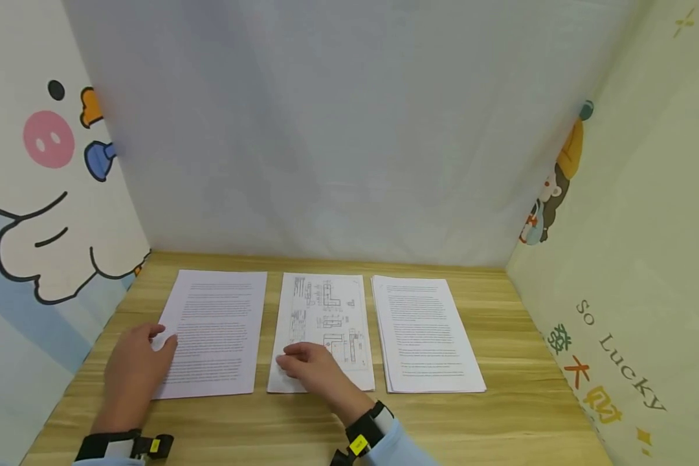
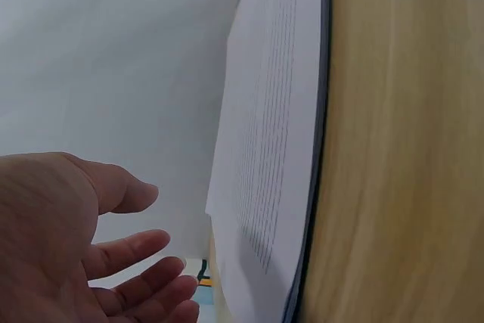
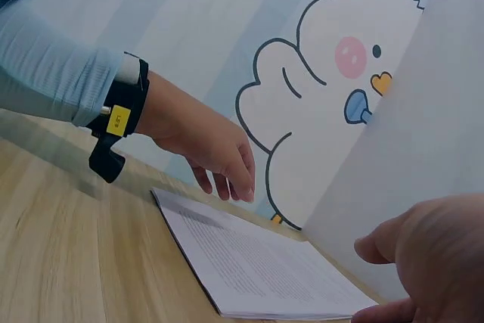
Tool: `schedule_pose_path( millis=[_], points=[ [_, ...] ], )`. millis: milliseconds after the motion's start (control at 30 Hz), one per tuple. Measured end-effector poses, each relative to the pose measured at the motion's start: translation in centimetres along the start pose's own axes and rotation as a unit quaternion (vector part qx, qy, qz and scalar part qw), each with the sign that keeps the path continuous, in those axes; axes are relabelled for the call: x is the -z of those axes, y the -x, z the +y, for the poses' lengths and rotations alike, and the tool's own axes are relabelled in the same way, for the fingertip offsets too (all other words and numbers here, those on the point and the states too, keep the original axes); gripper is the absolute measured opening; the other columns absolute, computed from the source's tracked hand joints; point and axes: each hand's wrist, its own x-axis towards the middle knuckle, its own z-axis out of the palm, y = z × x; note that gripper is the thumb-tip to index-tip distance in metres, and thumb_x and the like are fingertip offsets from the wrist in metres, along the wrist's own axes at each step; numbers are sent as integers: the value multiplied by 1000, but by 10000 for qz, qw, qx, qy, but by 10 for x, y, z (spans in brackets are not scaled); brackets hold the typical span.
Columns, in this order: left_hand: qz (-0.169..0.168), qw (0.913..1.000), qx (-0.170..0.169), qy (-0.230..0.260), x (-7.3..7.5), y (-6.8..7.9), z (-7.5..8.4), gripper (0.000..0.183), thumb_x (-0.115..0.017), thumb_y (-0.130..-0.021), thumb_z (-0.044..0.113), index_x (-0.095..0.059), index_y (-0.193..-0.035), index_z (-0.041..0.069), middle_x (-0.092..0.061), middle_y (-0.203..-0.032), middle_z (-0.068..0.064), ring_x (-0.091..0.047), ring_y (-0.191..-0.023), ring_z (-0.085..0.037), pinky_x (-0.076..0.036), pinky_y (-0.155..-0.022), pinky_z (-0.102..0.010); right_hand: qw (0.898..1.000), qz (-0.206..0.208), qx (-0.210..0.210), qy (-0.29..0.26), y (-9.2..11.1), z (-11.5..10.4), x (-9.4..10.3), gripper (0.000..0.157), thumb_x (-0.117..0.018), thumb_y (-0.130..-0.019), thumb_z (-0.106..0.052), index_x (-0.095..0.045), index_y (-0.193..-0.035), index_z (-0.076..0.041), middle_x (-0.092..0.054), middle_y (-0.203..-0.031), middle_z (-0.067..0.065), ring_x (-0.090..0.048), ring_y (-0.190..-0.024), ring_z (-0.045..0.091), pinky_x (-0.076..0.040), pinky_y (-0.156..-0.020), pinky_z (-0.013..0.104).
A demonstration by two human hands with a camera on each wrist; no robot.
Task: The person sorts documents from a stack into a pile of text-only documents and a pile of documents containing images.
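Note:
Three piles of paper lie in a row on a wooden table. Over the left edge of the left stack of printed sheets [image 1: 215, 330] hovers my left hand [image 1: 136, 366], thumb and fingers apart; the left wrist view shows nothing between them. My right hand [image 1: 314, 367] is above the lower left part of the middle sheet with technical drawings [image 1: 303, 304], its fingers loosely bent and holding nothing. To the right lies another stack of text pages [image 1: 425, 330], its lower sheets showing slightly at the left side. Both wrists wear black straps.
The wood-grain table [image 1: 501, 421] meets a pale curtain [image 1: 326, 129] at the back. Printed side panels stand left and right, the left with a cartoon bird [image 1: 46, 213], the right with lettering [image 1: 617, 356].

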Motion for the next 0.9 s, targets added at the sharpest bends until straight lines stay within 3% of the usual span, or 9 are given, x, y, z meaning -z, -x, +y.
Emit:
schedule_pose_path(
  millis=[200, 300, 433, 600, 900],
  points=[
    [-457, 9939, 947, -331, 8, -6, -21, 70, -61, -101, 39, -45, -146, -13, -45, -137, -40, -46, -121, -55, -45, -93, -65, 9992, -58, -212, 347, -8, -12, -22, 55, -69, -97, -42, -66, -134, 0, -71, -124, 10, -67, -108, 19, -53, -96, 45],
    [-704, 9892, 1177, -523, 10, -7, -22, 80, -58, -101, 45, -39, -148, -16, -41, -138, -43, -43, -122, -57, -44, -94, -66, 9989, -58, -294, 369, -11, -14, -33, 57, -70, -95, -43, -67, -133, -1, -70, -126, 10, -64, -110, 18, -52, -96, 46],
    [-902, 9878, 1045, -721, 13, -4, -20, 87, -58, -100, 51, -39, -144, -21, -42, -134, -47, -43, -120, -59, -44, -92, -66, 9990, -135, -264, 331, -13, -14, -44, 54, -70, -95, -43, -70, -129, -2, -71, -119, 6, -63, -100, 17, -53, -86, 39],
    [-897, 9915, 785, -527, 13, -1, -16, 83, -63, -98, 47, -45, -137, -24, -52, -128, -45, -53, -109, -56, -48, -85, -63, 9993, -162, -222, 263, -15, -13, -50, 49, -69, -96, -42, -72, -125, -3, -71, -104, -1, -62, -90, 16, -52, -74, 32],
    [-576, 9944, 839, -294, 5, -3, -19, 61, -71, -97, 25, -50, -134, -18, -58, -121, -36, -58, -98, -45, -49, -77, -56, 9993, -195, -174, 266, -15, -9, -49, 55, -68, -96, -42, -68, -133, -1, -72, -115, 2, -63, -93, 13, -54, -81, 35]
  ],
)
